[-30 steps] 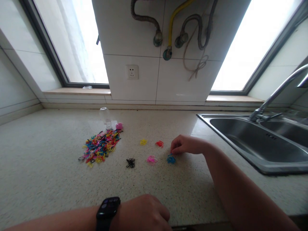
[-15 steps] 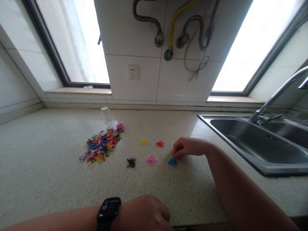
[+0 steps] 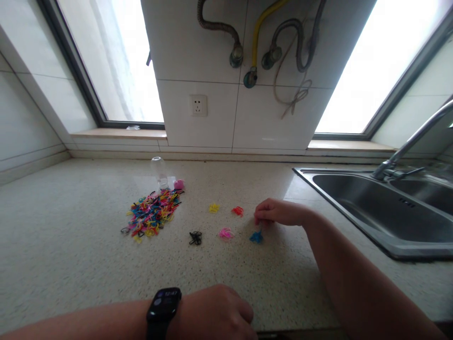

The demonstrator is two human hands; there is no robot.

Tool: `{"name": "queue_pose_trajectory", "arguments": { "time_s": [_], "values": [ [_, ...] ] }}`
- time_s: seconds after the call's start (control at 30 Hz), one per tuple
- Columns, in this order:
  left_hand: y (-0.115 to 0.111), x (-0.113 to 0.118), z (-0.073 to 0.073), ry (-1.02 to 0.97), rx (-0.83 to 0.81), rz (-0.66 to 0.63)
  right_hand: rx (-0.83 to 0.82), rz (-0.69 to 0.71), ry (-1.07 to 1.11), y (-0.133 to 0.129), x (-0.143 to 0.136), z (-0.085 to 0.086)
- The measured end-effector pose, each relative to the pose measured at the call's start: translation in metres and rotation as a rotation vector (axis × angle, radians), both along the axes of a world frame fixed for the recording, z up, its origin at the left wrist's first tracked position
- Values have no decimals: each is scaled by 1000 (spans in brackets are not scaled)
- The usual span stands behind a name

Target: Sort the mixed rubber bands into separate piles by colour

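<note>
My right hand (image 3: pixel 272 212) hovers just behind the small blue pile of rubber bands (image 3: pixel 256 237), its fingers pinched together. Whether a band sits between the fingertips is too small to tell. To the left lie small piles of pink bands (image 3: pixel 226 233), red bands (image 3: pixel 237 211), yellow bands (image 3: pixel 213 208) and black bands (image 3: pixel 195 238). Farther left is a large mixed heap of coloured rubber bands (image 3: pixel 154 213). My left hand (image 3: pixel 219 311), below a black watch (image 3: pixel 164 306) on the wrist, rests curled at the counter's front edge; its fingertips are hidden.
A clear bottle (image 3: pixel 159 172) and a pink cap-like piece (image 3: pixel 179 184) stand behind the heap. On the right, a steel double sink (image 3: pixel 354 231) with a tap (image 3: pixel 406 146) is set into the speckled counter (image 3: pixel 88 274). Hoses and a socket (image 3: pixel 198 105) are on the tiled wall.
My right hand has lifted slightly up and away from the blue bands, which it touched before. My left hand stays at the front edge; the whole view has shifted a little.
</note>
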State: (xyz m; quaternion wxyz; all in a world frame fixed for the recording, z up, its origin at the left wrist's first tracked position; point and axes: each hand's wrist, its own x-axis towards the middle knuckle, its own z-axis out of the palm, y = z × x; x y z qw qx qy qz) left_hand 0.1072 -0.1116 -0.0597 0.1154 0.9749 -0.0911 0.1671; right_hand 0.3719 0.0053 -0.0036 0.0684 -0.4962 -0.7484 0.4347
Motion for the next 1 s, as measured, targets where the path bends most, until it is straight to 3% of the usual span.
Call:
{"name": "queue_pose_trajectory", "arguments": {
  "time_s": [0.2,0.33,0.4,0.47,0.6,0.77,1.0],
  "values": [
    [-1,-2,6,10,15,-33,186,-124,-27,12,-8,-16],
    [-1,-10,30,43,-44,16,205,-158,-19,19,-6,-24],
    [8,-18,47,39,-61,158,218,-152,-10,21,-3,-27],
    [26,-30,64,11,-40,398,217,-148,-12,22,-1,-28],
    [84,-67,85,78,-41,895,198,-164,-39,22,1,-27],
    [142,-118,79,102,-31,1140,185,-182,-41,21,-1,-23],
    [164,-151,68,273,-98,1190,176,-187,-27,23,0,-24]
  ]
}}
